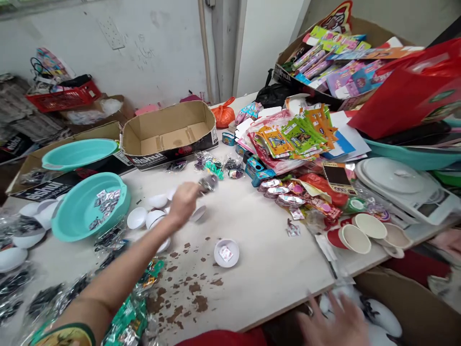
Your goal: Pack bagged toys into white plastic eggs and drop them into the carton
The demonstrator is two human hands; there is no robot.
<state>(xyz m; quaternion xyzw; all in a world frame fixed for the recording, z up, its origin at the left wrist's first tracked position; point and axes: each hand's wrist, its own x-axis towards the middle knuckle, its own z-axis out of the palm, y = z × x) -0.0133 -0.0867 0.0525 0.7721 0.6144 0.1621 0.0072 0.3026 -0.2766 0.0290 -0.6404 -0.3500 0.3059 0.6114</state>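
Note:
My left hand point(185, 205) reaches over the middle of the table, its fingers closed on a small dark packet in clear plastic point(208, 184), blurred by motion. Near that hand lie several white bowls point(137, 218). A single white bowl point(226, 253) stands apart, with a small white-and-pink sachet point(225, 253) inside. At the lower right my right hand point(333, 319) is blurred, fingers spread, over a cardboard box point(406, 298) with round white pieces with black marks point(381, 317). I see nothing held in it.
A turquoise basin point(63, 218) holds small sachets point(108, 204). Behind it stands an open cardboard box point(169, 139). Colourful packets point(302, 134), paper cups point(355, 239) and a white scale point(399, 185) crowd the right side. Green wrapped packets point(129, 317) lie in front.

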